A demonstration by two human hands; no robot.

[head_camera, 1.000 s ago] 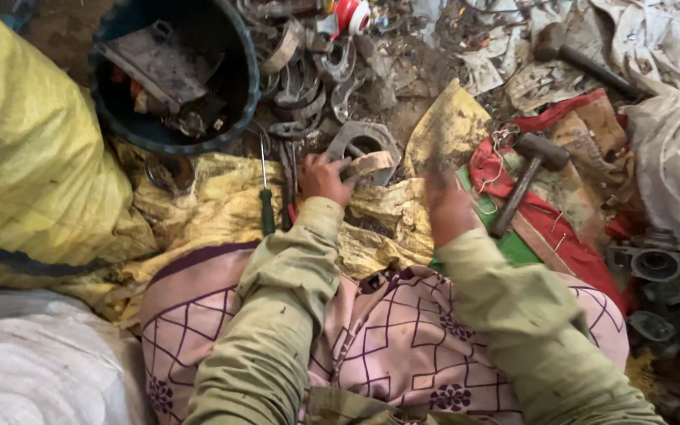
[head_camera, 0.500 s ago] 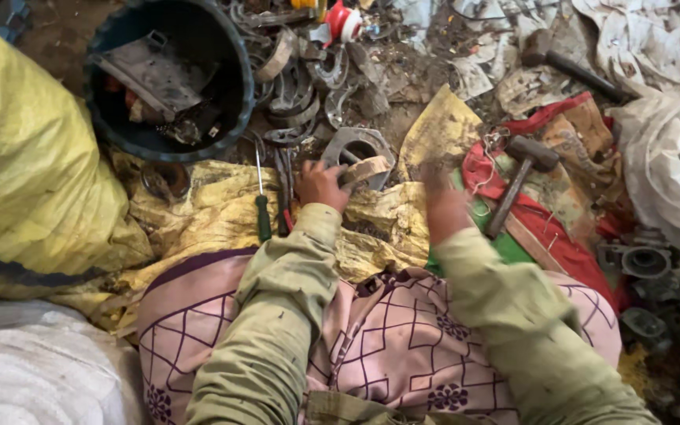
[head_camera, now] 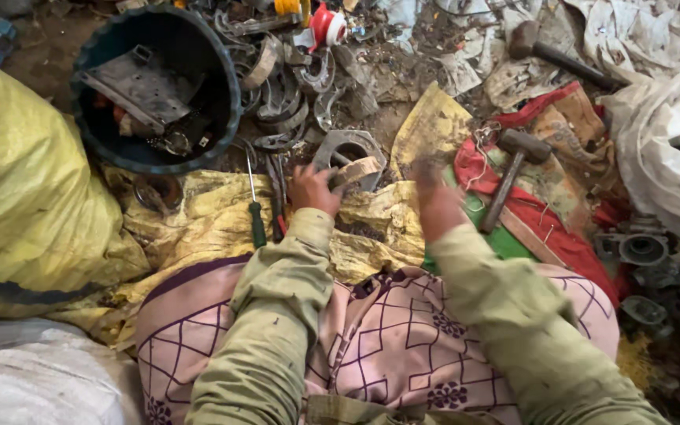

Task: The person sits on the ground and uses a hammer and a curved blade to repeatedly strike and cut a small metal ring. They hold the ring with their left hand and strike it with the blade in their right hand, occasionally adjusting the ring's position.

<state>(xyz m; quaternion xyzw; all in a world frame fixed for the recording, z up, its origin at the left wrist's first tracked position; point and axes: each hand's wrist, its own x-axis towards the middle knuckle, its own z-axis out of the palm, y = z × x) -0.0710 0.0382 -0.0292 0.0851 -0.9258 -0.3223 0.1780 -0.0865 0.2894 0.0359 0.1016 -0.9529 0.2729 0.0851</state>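
a dirt floor [head_camera: 403, 126] strewn with scrap metal carries everything here, with crumpled yellow sacking [head_camera: 198, 220] spread over it in front of the seated person's patterned lap.

the curved strip of metal [head_camera: 357, 170] lies on the far edge of that sacking, its long axis running left to right and tilting slightly up toward the right. it leans against a grey metal ring housing [head_camera: 348, 148] just behind it. the left hand [head_camera: 312, 189] sits at the strip's left end, fingers curled around or against it; whether they are truly clamped on it cannot be told, since the strip hides the fingertips. the right hand [head_camera: 434, 201] is just to the right of the strip, near but apart from it, blurred, so it cannot be told whether its fingers are apart or together, and nothing shows in it. the left hand is plainly the nearer one.

outward from there: a green-handled screwdriver [head_camera: 255, 206] and red-handled pliers [head_camera: 277, 197] lie just left of the left wrist, pointing away from the person. a dark round tub [head_camera: 100, 149] of metal parts stands toward the far left. a hammer [head_camera: 509, 177] lies on red cloth [head_camera: 545, 224] to the right, handle toward the person, and a second hammer [head_camera: 556, 53] lies near the far right corner.
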